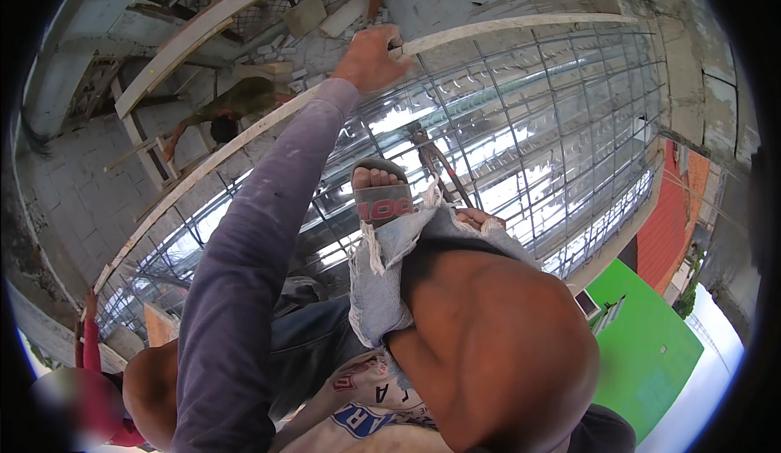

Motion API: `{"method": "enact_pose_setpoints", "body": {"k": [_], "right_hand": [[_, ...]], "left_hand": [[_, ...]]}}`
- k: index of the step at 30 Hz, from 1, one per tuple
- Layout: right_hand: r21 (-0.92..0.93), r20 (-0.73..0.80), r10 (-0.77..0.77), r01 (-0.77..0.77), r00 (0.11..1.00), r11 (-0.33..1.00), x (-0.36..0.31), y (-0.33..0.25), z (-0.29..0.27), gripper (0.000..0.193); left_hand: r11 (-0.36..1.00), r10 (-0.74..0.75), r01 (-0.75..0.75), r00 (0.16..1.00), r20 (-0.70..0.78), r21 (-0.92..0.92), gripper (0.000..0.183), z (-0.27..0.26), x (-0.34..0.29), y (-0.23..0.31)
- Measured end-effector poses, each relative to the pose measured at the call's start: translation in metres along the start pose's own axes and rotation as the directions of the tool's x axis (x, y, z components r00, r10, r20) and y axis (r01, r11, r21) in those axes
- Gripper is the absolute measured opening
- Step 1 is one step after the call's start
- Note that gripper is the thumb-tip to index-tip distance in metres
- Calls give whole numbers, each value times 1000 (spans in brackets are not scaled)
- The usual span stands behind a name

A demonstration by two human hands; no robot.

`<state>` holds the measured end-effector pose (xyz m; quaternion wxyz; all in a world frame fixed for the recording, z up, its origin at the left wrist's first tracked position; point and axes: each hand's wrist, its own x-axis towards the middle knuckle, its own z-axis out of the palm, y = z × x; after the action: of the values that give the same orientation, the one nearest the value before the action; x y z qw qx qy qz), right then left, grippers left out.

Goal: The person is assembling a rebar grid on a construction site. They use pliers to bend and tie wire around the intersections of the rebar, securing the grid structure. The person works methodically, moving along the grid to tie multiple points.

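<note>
My left hand [372,58], at the end of a long greyish-purple sleeve, is closed over the top of a long pale wooden edge board [504,23]. Inside the board lies a grid of steel reinforcing mesh [553,119] over shiny corrugated metal decking [512,160]. Long-handled cutters [439,164] rest on the mesh, beyond my feet. I am squatting in frayed denim [382,266], and a grey slide sandal [378,191] shows on one foot. Toes of the other foot peek out beside the denim. My right hand is out of view.
Past the board is a drop to a lower level, where a person in an olive shirt [244,99] bends by a wooden frame [150,160]. At lower left, a person's red sleeve [91,343] reaches the board. A green wall [643,347] and red roof [657,225] stand right.
</note>
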<state>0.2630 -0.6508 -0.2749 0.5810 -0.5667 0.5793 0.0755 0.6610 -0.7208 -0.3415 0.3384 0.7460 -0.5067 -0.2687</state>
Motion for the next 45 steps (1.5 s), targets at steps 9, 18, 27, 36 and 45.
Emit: {"method": "enact_pose_setpoints", "body": {"k": [9, 18, 27, 36, 45], "right_hand": [[79, 5, -23, 22, 1000, 997, 11, 45, 1, 21], [74, -118, 20, -11, 993, 997, 16, 7, 11, 28], [113, -70, 20, -11, 997, 994, 25, 23, 20, 29], [109, -119, 87, -74, 989, 991, 20, -4, 29, 28], [84, -72, 148, -142, 986, 986, 15, -1, 26, 29]], "left_hand": [[998, -31, 33, 998, 46, -49, 35, -6, 3, 0], [976, -163, 183, 973, 165, -120, 36, -9, 18, -7], [948, -164, 220, 957, 239, -231, 36, -3, 29, -12], [897, -226, 327, 918, 326, -298, 41, 6, 48, -21], [813, -316, 384, 923, 222, -438, 38, 1, 31, -14]]}}
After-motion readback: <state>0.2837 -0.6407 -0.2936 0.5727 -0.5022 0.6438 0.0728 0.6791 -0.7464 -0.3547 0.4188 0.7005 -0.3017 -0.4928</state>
